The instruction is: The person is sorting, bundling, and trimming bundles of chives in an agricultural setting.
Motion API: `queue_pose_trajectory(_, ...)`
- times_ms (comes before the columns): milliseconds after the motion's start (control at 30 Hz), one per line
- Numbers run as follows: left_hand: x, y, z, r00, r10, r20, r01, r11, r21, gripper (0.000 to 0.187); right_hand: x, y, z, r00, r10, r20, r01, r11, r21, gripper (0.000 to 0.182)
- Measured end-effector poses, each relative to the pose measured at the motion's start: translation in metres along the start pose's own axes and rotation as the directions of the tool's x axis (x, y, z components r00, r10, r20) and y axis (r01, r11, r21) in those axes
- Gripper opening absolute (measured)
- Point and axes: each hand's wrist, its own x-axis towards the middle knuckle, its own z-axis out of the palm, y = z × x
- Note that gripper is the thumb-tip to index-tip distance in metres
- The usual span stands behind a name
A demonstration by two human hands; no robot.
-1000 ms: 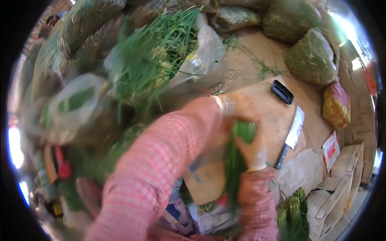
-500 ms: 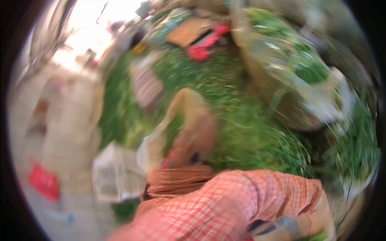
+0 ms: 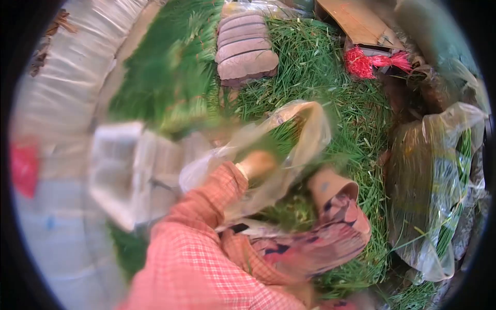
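My left hand (image 3: 258, 164), blurred, reaches from a pink checked sleeve to the translucent plastic bag (image 3: 315, 134). It overlaps the bag's near part; its fingers are too smeared to tell how they are held. Green grass-like stalks (image 3: 287, 135) show through the bag's opening. Patterned pink and dark cloth (image 3: 310, 248) lies below the bag, beside a tan rolled edge (image 3: 330, 187). I cannot make out my right hand.
A grey-brown folded bundle (image 3: 247, 46) rests on the green stalks (image 3: 320, 57). Red string (image 3: 359, 62) lies by a cardboard piece (image 3: 361, 21). A white crate (image 3: 116, 170) stands left, a red item (image 3: 25, 165) beyond it. A clear bag of stalks (image 3: 429, 191) lies right.
The view has swung, so the folded bundle and red string appear farther right and higher. The sleeved arm now reaches up from the lower left, and the plastic bag appears wider open.
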Motion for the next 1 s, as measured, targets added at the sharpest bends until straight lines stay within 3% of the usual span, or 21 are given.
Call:
queue_pose_trajectory(33, 0.022, -0.047, -0.001, 0.998, -0.043, 0.050, 0.042, 0.999, 0.019, 0.032, 0.033, -0.022, 0.015, 0.993, -0.063, 0.096, 0.052, 0.993, 0.107, 0.031)
queue_pose_trajectory(67, 0.043, -0.087, 0.003, 0.991, -0.089, 0.101, 0.085, 0.996, 0.042, 0.035, 0.070, -0.063, 0.051, 0.947, -0.261, 0.188, 0.236, 0.960, 0.149, 0.032)
queue_pose_trajectory(100, 0.060, -0.115, 0.009, 0.982, -0.155, 0.111, 0.167, 0.980, -0.112, 0.037, 0.099, -0.122, 0.085, 0.853, -0.447, 0.271, 0.394, 0.890, 0.228, 0.034)
queue_pose_trajectory(133, 0.082, -0.140, 0.012, 0.968, -0.218, 0.126, 0.245, 0.935, -0.257, 0.040, 0.109, -0.184, 0.130, 0.799, -0.446, 0.403, 0.244, 0.853, 0.461, 0.032)
queue_pose_trajectory(167, 0.100, -0.155, 0.016, 0.947, -0.281, 0.156, 0.320, 0.862, -0.393, 0.042, 0.087, -0.274, 0.164, 0.645, -0.604, 0.469, 0.423, 0.793, 0.438, 0.033)
queue_pose_trajectory(200, 0.121, -0.157, 0.016, 0.983, -0.183, 0.004, 0.179, 0.954, -0.240, 0.043, 0.065, -0.364, 0.198, 0.455, -0.729, 0.511, 0.575, 0.679, 0.456, 0.035)
queue_pose_trajectory(233, 0.147, -0.160, 0.011, 0.989, -0.125, -0.085, 0.111, 0.982, -0.150, 0.043, 0.051, -0.424, 0.241, 0.191, -0.859, 0.476, 0.757, 0.437, 0.486, 0.040)
queue_pose_trajectory(267, 0.172, -0.158, 0.005, 0.983, -0.066, -0.172, 0.058, 0.997, -0.050, 0.044, 0.035, -0.466, 0.293, -0.050, -0.934, 0.355, 0.778, 0.186, 0.600, 0.041)
queue_pose_trajectory(300, 0.190, -0.150, -0.008, 0.974, -0.082, -0.210, 0.075, 0.996, -0.043, 0.044, 0.015, -0.498, 0.342, -0.205, -0.877, 0.434, 0.791, 0.112, 0.602, 0.034)
queue_pose_trajectory(333, 0.209, -0.148, -0.021, 0.963, 0.035, -0.266, -0.034, 0.999, 0.006, 0.045, -0.003, -0.521, 0.391, -0.399, -0.825, 0.400, 0.730, -0.022, 0.683, 0.029)
queue_pose_trajectory(367, 0.221, -0.133, -0.039, 0.958, -0.016, -0.286, 0.034, 0.998, 0.056, 0.045, -0.027, -0.536, 0.435, -0.523, -0.752, 0.402, 0.707, -0.119, 0.697, 0.027)
queue_pose_trajectory(433, 0.243, -0.102, -0.076, 0.939, -0.118, -0.324, 0.173, 0.974, 0.148, 0.046, -0.074, -0.562, 0.492, -0.608, -0.600, 0.520, 0.718, -0.136, 0.682, 0.025)
queue_pose_trajectory(467, 0.252, -0.096, -0.095, 0.918, 0.131, -0.373, -0.032, 0.965, 0.261, 0.046, -0.088, -0.571, 0.503, -0.640, -0.455, 0.619, 0.741, -0.154, 0.653, 0.025)
queue_pose_trajectory(500, 0.278, -0.124, -0.095, 0.918, 0.086, -0.387, -0.089, 0.996, 0.010, 0.046, -0.090, -0.564, 0.525, -0.601, -0.303, 0.740, 0.797, -0.161, 0.581, 0.025)
queue_pose_trajectory(533, 0.280, -0.116, -0.108, 0.934, 0.088, -0.346, -0.069, 0.996, 0.065, 0.044, -0.090, -0.555, 0.548, -0.533, -0.144, 0.834, 0.842, -0.188, 0.506, 0.025)
queue_pose_trajectory(667, 0.249, -0.094, -0.061, 0.941, 0.056, -0.333, 0.046, 0.955, 0.291, 0.037, 0.015, -0.494, 0.600, -0.061, -0.328, 0.943, 0.995, -0.097, 0.031, 0.026)
queue_pose_trajectory(733, 0.224, -0.082, -0.017, 0.945, 0.242, -0.222, -0.147, 0.916, 0.373, 0.045, 0.050, -0.516, 0.573, 0.033, -0.222, 0.974, 0.999, -0.010, -0.036, 0.030)
queue_pose_trajectory(833, 0.223, -0.094, 0.024, 0.927, 0.182, -0.328, -0.041, 0.919, 0.393, 0.049, 0.045, -0.525, 0.558, -0.002, -0.189, 0.982, 0.998, 0.054, 0.013, 0.028)
queue_pose_trajectory(867, 0.230, -0.094, 0.026, 0.919, 0.078, -0.386, 0.125, 0.871, 0.474, 0.070, 0.033, -0.536, 0.550, -0.006, -0.214, 0.977, 0.991, 0.131, 0.035, 0.026)
queue_pose_trajectory(933, 0.245, -0.102, 0.033, 0.886, 0.035, -0.463, 0.168, 0.905, 0.390, 0.080, 0.002, -0.553, 0.548, -0.059, -0.328, 0.943, 0.930, 0.324, 0.171, 0.023)
queue_pose_trajectory(1000, 0.243, -0.085, 0.031, 0.933, -0.083, -0.349, 0.231, 0.884, 0.406, 0.085, -0.015, -0.566, 0.565, -0.044, -0.451, 0.891, 0.841, 0.465, 0.277, 0.025)
